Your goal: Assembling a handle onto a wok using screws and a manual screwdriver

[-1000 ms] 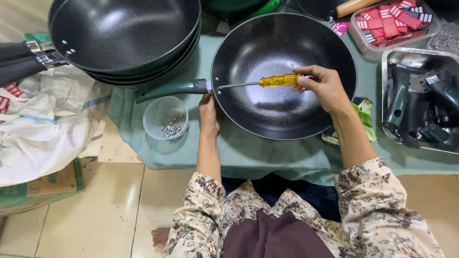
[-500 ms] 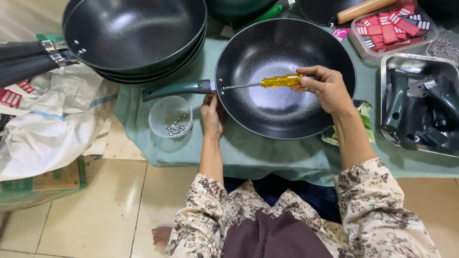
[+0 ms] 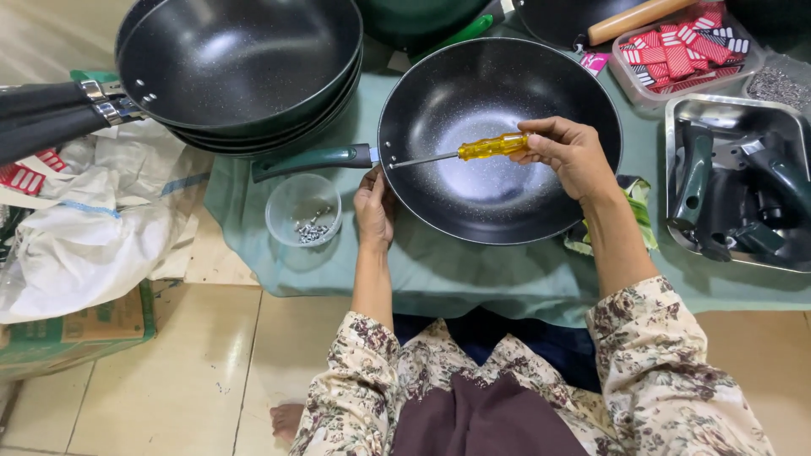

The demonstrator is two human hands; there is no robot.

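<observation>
From the head camera, the left hand [image 3: 374, 205] cups the near rim of the dark speckled pan [image 3: 498, 139] on the green cloth [image 3: 473, 274]; its fingertips are hidden under the rim. The right hand [image 3: 570, 154] closes around a screwdriver [image 3: 460, 153], translucent yellow handle, thin steel shaft, tip at the pan's green handle [image 3: 312, 160]. Small screws, hard to make out, lie in a clear plastic cup [image 3: 303, 209]. Stacked pans [image 3: 241, 67] are cut off above.
</observation>
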